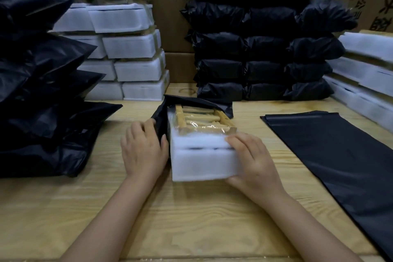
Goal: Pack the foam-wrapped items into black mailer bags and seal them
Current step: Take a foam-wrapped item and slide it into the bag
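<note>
Right hand (253, 161) grasps foam-wrapped item (197, 160) half inside mailer bag (222, 108); left hand (142, 151) grips bag

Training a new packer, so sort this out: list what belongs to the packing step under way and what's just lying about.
In the job: left hand gripping the open black mailer bag; right hand holding the foam-wrapped item; flat empty mailer bags; stacked foam-wrapped items waiting.
Lying about: packed black parcels; cardboard boxes.
</note>
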The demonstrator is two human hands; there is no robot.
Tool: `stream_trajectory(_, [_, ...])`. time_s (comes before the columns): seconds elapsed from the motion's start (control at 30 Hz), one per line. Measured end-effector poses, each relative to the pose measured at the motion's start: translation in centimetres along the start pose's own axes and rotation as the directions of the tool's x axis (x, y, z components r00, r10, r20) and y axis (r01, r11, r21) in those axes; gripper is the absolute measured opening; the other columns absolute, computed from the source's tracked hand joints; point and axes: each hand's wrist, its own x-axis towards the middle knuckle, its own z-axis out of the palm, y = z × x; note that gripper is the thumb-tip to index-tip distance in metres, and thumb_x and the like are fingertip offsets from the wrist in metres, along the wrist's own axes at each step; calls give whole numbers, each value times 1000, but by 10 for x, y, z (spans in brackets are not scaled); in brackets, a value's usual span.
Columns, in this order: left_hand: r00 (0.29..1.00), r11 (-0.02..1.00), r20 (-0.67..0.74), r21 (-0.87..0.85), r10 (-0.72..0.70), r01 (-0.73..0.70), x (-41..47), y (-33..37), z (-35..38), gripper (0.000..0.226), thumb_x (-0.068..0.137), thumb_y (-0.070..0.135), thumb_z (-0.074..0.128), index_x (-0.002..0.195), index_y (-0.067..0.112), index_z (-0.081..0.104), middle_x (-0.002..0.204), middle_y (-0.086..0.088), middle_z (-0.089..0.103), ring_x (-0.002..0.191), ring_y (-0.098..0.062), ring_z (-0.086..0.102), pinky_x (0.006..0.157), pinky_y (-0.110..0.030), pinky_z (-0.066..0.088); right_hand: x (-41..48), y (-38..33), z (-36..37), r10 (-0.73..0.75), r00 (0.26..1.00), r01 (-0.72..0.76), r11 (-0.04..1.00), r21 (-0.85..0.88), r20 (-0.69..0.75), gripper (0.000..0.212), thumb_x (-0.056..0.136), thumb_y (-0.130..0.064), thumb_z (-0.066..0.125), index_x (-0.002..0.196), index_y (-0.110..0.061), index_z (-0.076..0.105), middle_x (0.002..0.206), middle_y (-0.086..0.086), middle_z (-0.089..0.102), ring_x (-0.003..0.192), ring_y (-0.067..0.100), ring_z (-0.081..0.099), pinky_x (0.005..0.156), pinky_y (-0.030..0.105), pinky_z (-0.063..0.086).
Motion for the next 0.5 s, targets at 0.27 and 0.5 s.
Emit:
stream_trajectory(0.27, [904, 895, 56, 126, 424, -427, -12, 7, 1, 12, 68, 11, 68, 75, 2, 68, 67, -14, 62, 71, -32, 62, 91, -42, 46, 30, -1, -15, 239, 968, -244, 968, 61, 77, 78, 50, -16, 82, 123, -12, 54, 120, 3, 54, 106, 25, 52, 92, 39, 40])
stream_trajectory(0.5, [803, 809, 312, 148, 508, -569, -35, 47, 4, 20, 58, 29, 82, 72, 17, 76, 75, -2, 70, 80, -25, 68, 89, -35, 38, 54, -17, -17, 239, 967, -234, 970, -56, 87, 76, 50, -28, 80, 120, -17, 56, 113, -2, 55, 98, 23, 53, 85, 28, 28])
